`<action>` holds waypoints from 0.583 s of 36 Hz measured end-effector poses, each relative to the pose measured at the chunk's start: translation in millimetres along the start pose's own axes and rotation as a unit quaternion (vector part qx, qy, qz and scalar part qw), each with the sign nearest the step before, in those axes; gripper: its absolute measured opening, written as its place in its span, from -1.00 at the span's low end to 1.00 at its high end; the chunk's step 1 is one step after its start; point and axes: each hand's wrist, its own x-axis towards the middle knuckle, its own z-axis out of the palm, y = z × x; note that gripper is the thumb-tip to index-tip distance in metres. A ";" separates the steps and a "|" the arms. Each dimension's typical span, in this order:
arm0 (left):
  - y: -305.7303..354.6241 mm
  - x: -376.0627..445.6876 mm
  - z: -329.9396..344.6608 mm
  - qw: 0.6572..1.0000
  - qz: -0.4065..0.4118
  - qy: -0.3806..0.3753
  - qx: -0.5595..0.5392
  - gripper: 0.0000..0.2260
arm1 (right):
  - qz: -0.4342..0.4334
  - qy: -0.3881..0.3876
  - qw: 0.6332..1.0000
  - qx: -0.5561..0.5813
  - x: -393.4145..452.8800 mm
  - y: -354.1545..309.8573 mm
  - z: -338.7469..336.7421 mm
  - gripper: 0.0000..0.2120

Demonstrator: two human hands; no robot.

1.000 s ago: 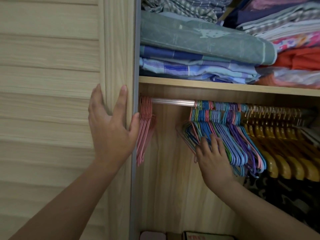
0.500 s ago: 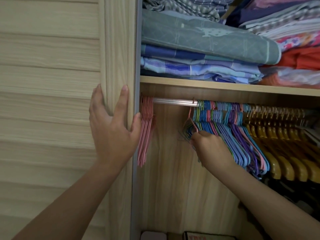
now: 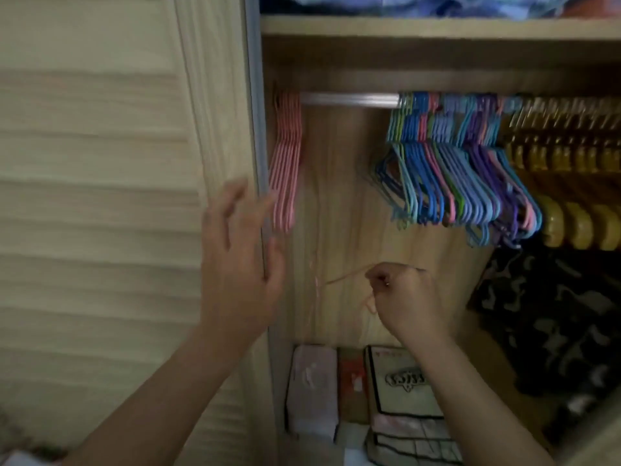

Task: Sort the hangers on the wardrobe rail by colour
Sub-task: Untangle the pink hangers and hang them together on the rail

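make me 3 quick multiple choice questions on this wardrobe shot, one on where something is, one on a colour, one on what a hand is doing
1. Where does the pink hanger group hang on the rail?
A. far left end
B. middle
C. among the wooden hangers

2. What colour are the hangers at the right?
A. white
B. yellow-brown
C. black

3. What is the right hand doing?
A. lying flat on the door
B. hanging idle
C. pinching a thin pink hanger below the rail

Answers:
1 A, it sits by the door edge, a bare stretch of rail beside it.
2 B, their rounded ends look amber.
3 C, curled fingers hold the blurred wire.
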 end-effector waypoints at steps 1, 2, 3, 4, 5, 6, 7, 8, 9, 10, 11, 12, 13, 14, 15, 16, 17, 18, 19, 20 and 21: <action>2.9 -34.5 2.9 0.997 -0.042 -0.031 -0.053 -0.65 | 0.037 -0.019 0.999 0.028 -21.3 10.3 7.2 -0.77; 4.8 -64.7 8.1 0.986 -0.117 -0.068 -0.096 -0.71 | 0.069 -0.033 0.996 0.054 -35.3 19.3 12.4 -0.76; 9.1 -99.9 13.8 0.959 -0.223 -0.125 -0.122 -0.76 | 0.099 -0.057 0.991 0.067 -53.5 30.9 18.5 -0.75; 9.4 -136.6 21.6 0.913 -0.332 -0.194 -0.134 -0.81 | 0.123 -0.084 0.987 0.066 -68.3 40.4 21.9 -0.74; 6.2 -181.4 28.8 0.854 -0.422 -0.276 -0.124 -0.82 | 0.140 -0.116 0.982 0.054 -84.8 48.7 25.0 -0.74; -0.6 -214.2 36.8 0.796 -0.469 -0.367 -0.109 -0.85 | 0.160 -0.136 0.976 0.054 -88.5 54.2 27.3 -0.73; 8.0 -252.6 40.8 0.728 -0.501 -0.456 -0.105 -0.88 | 0.196 -0.157 0.966 0.069 -105.5 66.7 24.4 -0.72; 5.2 -271.4 42.0 0.675 -0.522 -0.507 -0.122 -0.80 | 0.211 -0.164 0.959 0.098 -104.9 68.3 23.5 -0.70; 7.0 -290.3 39.6 0.624 -0.543 -0.544 -0.140 -0.67 | 0.229 -0.167 0.951 0.120 -108.6 74.0 20.1 -0.68; 7.6 -307.4 38.6 0.580 -0.569 -0.564 -0.147 -0.57 | 0.245 -0.167 0.945 0.140 -109.7 79.1 14.2 -0.67; 3.5 -328.9 40.2 0.564 -0.585 -0.566 -0.139 -0.47 | 0.254 -0.167 0.939 0.159 -109.0 82.5 5.8 -0.69; -14.0 -364.6 46.6 0.554 -0.588 -0.573 -0.142 -0.37 | 0.262 -0.162 0.933 0.184 -107.8 85.2 -2.5 -0.72; -22.5 -388.2 50.3 0.556 -0.573 -0.585 -0.145 -0.28 | 0.267 -0.155 0.926 0.216 -107.8 88.3 -13.3 -0.75; -28.1 -402.0 54.5 0.567 -0.569 -0.576 -0.157 -0.26 | 0.267 -0.146 0.919 0.250 -106.8 91.8 -22.6 -0.77; -31.8 -408.9 56.7 0.574 -0.565 -0.568 -0.166 -0.38 | 0.269 -0.134 0.912 0.280 -106.4 96.5 -30.8 -0.77; -22.6 -390.0 53.8 0.577 -0.567 -0.562 -0.171 -0.60 | 0.270 -0.119 0.906 0.305 -106.4 102.2 -37.3 -0.76; -6.9 -354.1 48.4 0.581 -0.574 -0.550 -0.174 -0.82 | 0.272 -0.104 0.900 0.326 -106.1 108.2 -42.3 -0.73; 7.6 -319.5 44.3 0.589 -0.574 -0.541 -0.177 -0.90 | 0.275 -0.086 0.892 0.348 -105.9 114.6 -46.7 -0.70; 11.2 -304.4 43.7 0.589 -0.576 -0.538 -0.177 -0.85 | 0.286 -0.070 0.883 0.366 -105.8 121.4 -50.3 -0.67; 10.3 -297.4 44.3 0.587 -0.583 -0.535 -0.169 -0.80 | 0.294 -0.055 0.873 0.386 -105.7 127.3 -53.8 -0.65; 10.6 -287.2 41.2 0.587 -0.588 -0.533 -0.163 -0.78 | 0.305 -0.043 0.865 0.396 -105.6 131.7 -56.7 -0.66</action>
